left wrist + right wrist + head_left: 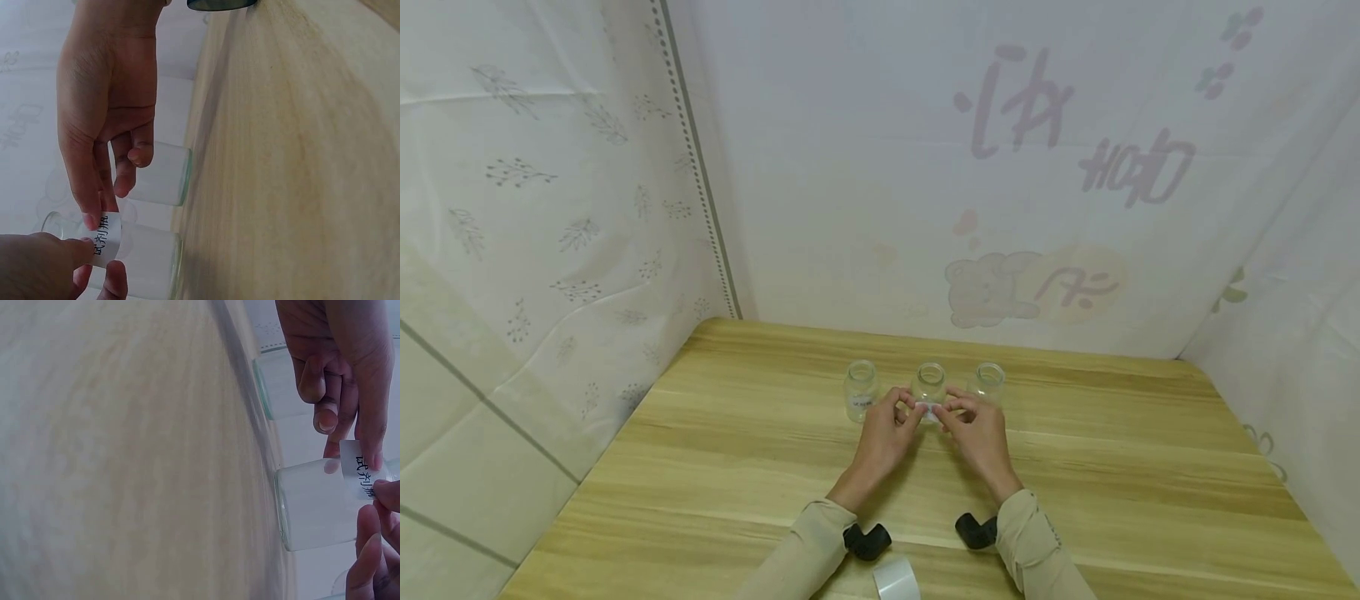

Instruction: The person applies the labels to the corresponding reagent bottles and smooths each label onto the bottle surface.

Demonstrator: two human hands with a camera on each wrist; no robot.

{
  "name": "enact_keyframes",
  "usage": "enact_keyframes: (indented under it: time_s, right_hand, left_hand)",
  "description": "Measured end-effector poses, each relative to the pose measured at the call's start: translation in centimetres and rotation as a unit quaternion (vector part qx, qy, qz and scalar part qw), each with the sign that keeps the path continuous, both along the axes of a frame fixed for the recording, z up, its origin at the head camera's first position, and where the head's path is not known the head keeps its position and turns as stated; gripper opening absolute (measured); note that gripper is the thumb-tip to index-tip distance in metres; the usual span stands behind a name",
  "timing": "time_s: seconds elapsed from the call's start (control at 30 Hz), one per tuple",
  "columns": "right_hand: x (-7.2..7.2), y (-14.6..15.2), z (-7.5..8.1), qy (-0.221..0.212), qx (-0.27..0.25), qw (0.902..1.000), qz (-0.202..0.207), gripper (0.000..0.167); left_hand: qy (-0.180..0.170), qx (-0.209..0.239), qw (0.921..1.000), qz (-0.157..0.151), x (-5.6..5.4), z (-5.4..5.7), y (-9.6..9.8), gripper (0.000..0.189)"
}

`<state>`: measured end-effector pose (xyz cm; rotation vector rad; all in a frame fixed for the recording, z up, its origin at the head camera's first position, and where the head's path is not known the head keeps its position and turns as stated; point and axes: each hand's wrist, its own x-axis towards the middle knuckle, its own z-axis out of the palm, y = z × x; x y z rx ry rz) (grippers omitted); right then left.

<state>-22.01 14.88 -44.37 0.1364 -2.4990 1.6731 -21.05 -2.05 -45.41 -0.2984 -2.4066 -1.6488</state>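
A clear glass jar point(930, 382) stands upright without a lid in the middle of a row of three. At its front is a white label point(107, 240) with handwritten black characters. My left hand point(883, 437) pinches one side of this label, its thumb on the written face. On the opposite side my right hand point(982, 435) pinches it likewise, thumb tip close to the other thumb. The label lies against or just before the glass; how much of it sticks cannot be told. Fingers of both hands reach beside the jar, partly hidden.
To the left stands an open glass jar point(861, 392) with a written label point(862, 403). Another glass jar point(990, 379) is on the right, partly behind my right hand. A white roll point(897, 578) lies at the front of the wooden table point(737, 467); a cloth wall hangs behind.
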Motion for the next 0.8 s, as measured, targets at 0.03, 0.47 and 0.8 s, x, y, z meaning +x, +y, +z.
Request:
enact_keyframes:
  time_s: [0.03,0.47,0.8]
  right_hand:
    - [-0.03,-0.01,0.0,-0.001,0.0,1.0,-0.001,0.017]
    - [-0.08,-0.1,0.43,-0.002,0.006,0.9999,-0.008,0.019]
    - [-0.08,0.05,0.12,-0.009,0.001,0.9999,-0.01,0.02]
  left_hand:
    - [0.002,0.0,1.0,-0.001,-0.01,-0.02,-0.02,0.014]
    - [0.002,0.005,1.0,-0.003,-0.14,-0.03,-0.07,0.013]
    - [-0.018,0.015,0.9997,-0.008,-0.14,-0.28,-0.11,0.014]
